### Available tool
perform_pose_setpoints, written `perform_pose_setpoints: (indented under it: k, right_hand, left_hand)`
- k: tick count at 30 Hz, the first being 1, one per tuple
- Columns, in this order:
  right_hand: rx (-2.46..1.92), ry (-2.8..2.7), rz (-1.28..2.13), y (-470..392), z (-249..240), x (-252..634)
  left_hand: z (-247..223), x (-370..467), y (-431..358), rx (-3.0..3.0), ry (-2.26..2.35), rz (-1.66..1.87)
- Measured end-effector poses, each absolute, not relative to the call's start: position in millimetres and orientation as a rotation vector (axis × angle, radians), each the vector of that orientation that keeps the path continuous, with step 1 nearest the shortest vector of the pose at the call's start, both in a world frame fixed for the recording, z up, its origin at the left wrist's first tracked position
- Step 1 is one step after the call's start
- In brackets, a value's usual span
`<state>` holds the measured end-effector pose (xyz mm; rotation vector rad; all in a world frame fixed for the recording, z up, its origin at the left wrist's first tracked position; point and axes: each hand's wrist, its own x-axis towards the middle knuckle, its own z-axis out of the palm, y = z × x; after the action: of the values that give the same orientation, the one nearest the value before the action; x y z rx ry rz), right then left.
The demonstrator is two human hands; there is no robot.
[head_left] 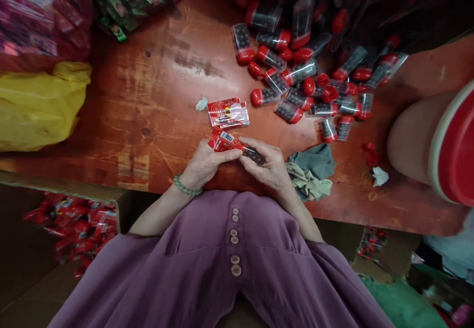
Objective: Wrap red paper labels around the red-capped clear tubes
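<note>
My left hand [212, 159], with a green bead bracelet at its wrist, pinches a red printed wrapper [221, 140] that bears a white barcode. In my right hand [269, 163] is a clear tube [253, 155] filled with dark balls. One end of this tube meets or enters the wrapper; my fingers hide exactly how. Just beyond my hands lies a small stack of red printed wrappers [226, 112]. Farther right, many clear tubes with red caps [296, 102] are scattered in a loose pile on the table.
A grey-green cloth [314, 163] lies right of my hands, near a pinkish bucket with a red lid [455, 145]. At left are a yellow plastic bag [40, 108] and a pink bag [44, 19]. Below the table edge, a cardboard box [117, 209] holds red wrapped pieces.
</note>
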<state>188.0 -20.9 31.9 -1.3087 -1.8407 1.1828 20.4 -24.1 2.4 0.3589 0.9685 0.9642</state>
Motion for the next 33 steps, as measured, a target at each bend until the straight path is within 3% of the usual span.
perform_pose_setpoints:
  k: [8, 15, 22, 33]
  right_hand:
    - [-1.471, -1.382, 1.313, -30.8, 22.3, 179.6]
    - [-1.495, -1.371, 1.214, -33.5, 20.6, 175.9]
    - [-1.515, -1.492, 0.777, -41.4, 0.7, 163.5]
    - [-1.403, -1.682, 1.362, -31.7, 20.2, 184.1]
  left_hand:
    - [8.6, 32.8, -24.1, 0.201, 0.892, 0.996]
    - [9.1, 38.5, -26.1, 0.130, 0.876, 1.001]
    - [7.7, 46.5, -24.4, 0.107, 0.894, 1.012]
    - [7.4, 29.5, -16.3, 0.233, 1.006, 1.118]
